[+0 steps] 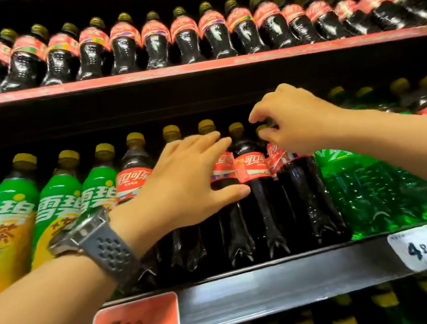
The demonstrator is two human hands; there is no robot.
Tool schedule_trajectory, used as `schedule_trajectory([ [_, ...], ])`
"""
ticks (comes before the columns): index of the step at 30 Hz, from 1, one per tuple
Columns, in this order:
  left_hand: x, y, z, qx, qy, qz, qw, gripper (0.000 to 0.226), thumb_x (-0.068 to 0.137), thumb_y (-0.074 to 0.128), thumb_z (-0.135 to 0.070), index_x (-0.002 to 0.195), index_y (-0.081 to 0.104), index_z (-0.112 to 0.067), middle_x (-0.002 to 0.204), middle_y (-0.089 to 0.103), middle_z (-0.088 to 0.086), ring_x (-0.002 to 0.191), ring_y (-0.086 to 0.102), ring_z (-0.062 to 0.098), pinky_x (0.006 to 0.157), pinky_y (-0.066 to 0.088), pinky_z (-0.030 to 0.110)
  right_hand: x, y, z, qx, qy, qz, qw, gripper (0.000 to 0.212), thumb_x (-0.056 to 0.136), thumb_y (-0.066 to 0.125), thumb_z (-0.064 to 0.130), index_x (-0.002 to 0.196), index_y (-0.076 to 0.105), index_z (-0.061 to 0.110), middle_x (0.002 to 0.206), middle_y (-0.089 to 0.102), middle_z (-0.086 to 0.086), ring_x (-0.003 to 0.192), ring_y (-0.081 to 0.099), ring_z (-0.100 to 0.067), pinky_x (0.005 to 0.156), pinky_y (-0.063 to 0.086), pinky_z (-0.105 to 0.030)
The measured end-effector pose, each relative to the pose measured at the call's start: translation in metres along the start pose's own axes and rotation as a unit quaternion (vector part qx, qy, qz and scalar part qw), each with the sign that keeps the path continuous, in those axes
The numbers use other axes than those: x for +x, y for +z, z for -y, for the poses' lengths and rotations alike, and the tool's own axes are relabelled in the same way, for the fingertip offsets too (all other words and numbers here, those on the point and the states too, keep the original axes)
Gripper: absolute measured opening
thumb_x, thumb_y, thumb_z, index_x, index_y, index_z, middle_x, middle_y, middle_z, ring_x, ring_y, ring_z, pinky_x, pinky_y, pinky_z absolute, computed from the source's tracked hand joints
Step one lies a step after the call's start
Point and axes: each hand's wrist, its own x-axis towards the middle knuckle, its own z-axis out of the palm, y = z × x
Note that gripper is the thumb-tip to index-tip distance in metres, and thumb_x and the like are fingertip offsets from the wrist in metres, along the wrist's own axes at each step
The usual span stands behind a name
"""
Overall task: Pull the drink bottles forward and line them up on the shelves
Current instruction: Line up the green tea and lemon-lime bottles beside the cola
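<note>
Head view, step in hand: you are squaring up the cola bottles [256, 183] on the middle shelf [257, 288], between the green-and-yellow bottles [52, 207] and the clear green bottles [376, 184].
Left hand [182, 184]: fingers straight, laid flat against the labels, grasping nothing.
Right hand [288, 123]: fingers curled at the neck of the rightmost cola bottle [300, 189]; it looks like a pinch.
Wristwatch [96, 234]: on your left wrist.
Next move: probably draw that bottle forward to the shelf lip while your left hand steadies its neighbours.
Upper shelf: the row above [184, 35] stands lined up.
</note>
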Motion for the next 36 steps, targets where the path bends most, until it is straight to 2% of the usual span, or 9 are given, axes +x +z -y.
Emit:
schedule_trajectory([
  [5,-0.003,0.012,0.001,0.018,0.005,-0.013,1.0,0.089,0.075,0.038,-0.077,0.148,0.024,-0.029,0.158,0.018,-0.005,0.144,0.013,0.014,0.115,0.01,0.033,0.036,0.004,0.014,-0.1,0.004,0.048,0.994,0.039,0.095,0.04,0.041,0.125,0.054,0.02,0.122,0.059,-0.006,0.119,0.042,-0.029,0.095,0.032,-0.044],
  [10,-0.01,0.013,0.006,-0.016,0.003,-0.015,1.0,0.089,0.075,0.037,-0.077,0.149,0.021,-0.031,0.158,0.015,-0.008,0.144,0.012,0.011,0.115,0.009,0.029,0.058,0.009,0.034,-0.121,0.024,0.177,0.977,0.035,0.098,0.038,0.037,0.121,0.056,0.017,0.118,0.06,-0.007,0.112,0.053,-0.03,0.098,0.033,-0.044],
  [12,-0.011,0.014,0.007,-0.021,0.002,-0.019,1.0,0.089,0.075,0.036,-0.077,0.15,0.021,-0.031,0.158,0.015,-0.008,0.144,0.013,0.01,0.115,0.008,0.028,0.062,0.011,0.038,-0.113,0.038,0.209,0.97,0.03,0.097,0.043,0.03,0.116,0.06,0.013,0.113,0.062,-0.008,0.096,0.059,-0.027,0.076,0.043,-0.034],
  [14,-0.011,0.016,0.007,-0.024,0.002,-0.022,0.999,0.088,0.076,0.036,-0.077,0.15,0.02,-0.031,0.158,0.015,-0.008,0.145,0.012,0.01,0.115,0.007,0.029,0.065,0.012,0.039,-0.103,0.048,0.205,0.972,0.025,0.095,0.047,0.023,0.106,0.064,0.008,0.101,0.065,-0.009,0.071,0.057,-0.022,0.051,0.039,-0.026],
  [16,-0.011,0.017,0.007,-0.028,0.005,-0.025,0.999,0.088,0.077,0.037,-0.076,0.15,0.021,-0.031,0.158,0.016,-0.008,0.145,0.013,0.011,0.115,0.008,0.03,0.068,0.01,0.037,-0.073,0.068,0.191,0.976,0.022,0.093,0.051,0.022,0.099,0.064,0.006,0.087,0.063,-0.008,0.061,0.052,-0.019,0.044,0.037,-0.025],
  [20,-0.012,0.018,0.007,-0.028,0.003,-0.031,0.999,0.087,0.078,0.039,-0.076,0.15,0.022,-0.03,0.158,0.017,-0.007,0.144,0.014,0.012,0.114,0.008,0.03,0.069,0.008,0.026,0.033,0.112,0.161,0.98,0.019,0.089,0.057,0.025,0.092,0.063,0.007,0.084,0.063,-0.01,0.064,0.056,-0.021,0.049,0.042,-0.026],
  [25,-0.011,0.017,0.006,-0.04,-0.006,-0.028,0.999,0.087,0.076,0.042,-0.074,0.15,0.021,-0.032,0.158,0.014,-0.01,0.144,0.011,0.009,0.117,0.008,0.031,0.067,0.01,0.02,0.063,0.111,0.127,0.984,0.027,0.091,0.055,0.026,0.108,0.065,0.007,0.103,0.067,-0.012,0.087,0.062,-0.027,0.064,0.047,-0.028],
  [32,-0.012,0.014,0.003,-0.046,-0.012,-0.019,0.999,0.087,0.076,0.042,-0.074,0.15,0.019,-0.034,0.158,0.012,-0.012,0.144,0.01,0.008,0.113,0.003,0.026,0.063,0.009,0.015,0.08,0.114,0.104,0.985,0.039,0.09,0.058,0.043,0.107,0.064,0.009,0.088,0.06,-0.005,0.082,0.058,-0.024,0.063,0.044,-0.029],
  [36,-0.013,0.013,-0.002,-0.044,-0.022,-0.02,0.999,0.085,0.077,0.045,-0.071,0.149,0.021,-0.032,0.158,0.014,-0.011,0.145,0.01,0.009,0.116,0.006,0.029,0.061,0.006,0.01,0.069,0.111,0.108,0.986,0.048,0.087,0.058,0.051,0.111,0.064,0.01,0.1,0.065,-0.008,0.091,0.061,-0.026,0.073,0.051,-0.033],
])
